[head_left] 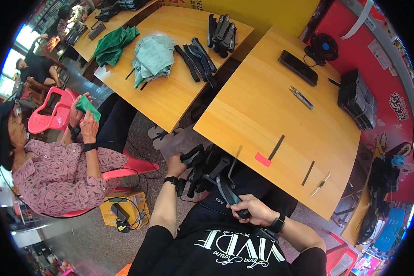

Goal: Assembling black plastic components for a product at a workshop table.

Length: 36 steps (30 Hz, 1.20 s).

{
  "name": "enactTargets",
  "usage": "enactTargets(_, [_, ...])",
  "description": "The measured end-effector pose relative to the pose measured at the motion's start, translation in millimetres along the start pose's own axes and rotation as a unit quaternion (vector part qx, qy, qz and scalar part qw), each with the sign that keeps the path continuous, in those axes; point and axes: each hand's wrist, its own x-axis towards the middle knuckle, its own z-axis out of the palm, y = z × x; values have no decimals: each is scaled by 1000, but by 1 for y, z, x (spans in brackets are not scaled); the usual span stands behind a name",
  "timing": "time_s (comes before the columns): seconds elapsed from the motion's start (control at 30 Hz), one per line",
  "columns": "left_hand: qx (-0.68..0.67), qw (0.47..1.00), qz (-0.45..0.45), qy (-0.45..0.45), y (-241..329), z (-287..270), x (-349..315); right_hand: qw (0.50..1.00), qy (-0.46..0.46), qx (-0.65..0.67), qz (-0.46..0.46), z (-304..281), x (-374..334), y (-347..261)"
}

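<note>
Over my lap, my left hand is closed round part of a bunch of black straps. A long, curved black strap slants from that bunch down to my right hand, whose fingers wrap its lower end. The exact kind of these straps does not show. Beside the strap a thin dark strip stands up near the table's edge. Part of the bunch is in shadow, so its far side cannot be made out.
The right wooden table bears thread snips, a phone, a small fan and stacked black packs. More straps and grey-green cloths lie on the left table. A seated person holds green cloth.
</note>
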Motion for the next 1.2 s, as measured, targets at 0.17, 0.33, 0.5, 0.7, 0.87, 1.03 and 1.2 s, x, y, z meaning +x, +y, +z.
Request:
enactTargets(0.17, [-5,999,-7,54,-12,-6,15,999,-1,-32,4,-8,-22,-5])
enactTargets(0.33, [34,997,15,64,-13,-12,26,1000,-2,-26,-10,-16,-34,3])
enactTargets(0.5, [-46,980,-193,29,-44,-56,20,998,15,-58,-13,-30,-56,0])
enactTargets(0.7, [-188,979,-61,-49,-43,-88,-30,997,-24,-77,-17,-18,-27,-12])
enactTargets(0.87, [-477,845,-150,-190,-8,-112,-84,992,-1,-122,-32,-14,-30,-15])
enactTargets(1.03, [-742,589,-129,-293,60,-125,-131,991,7,-126,-38,-5,-6,-10])
enactTargets(1.2, [-738,610,-140,-251,108,-115,-148,998,23,-22,-59,9,35,-16])
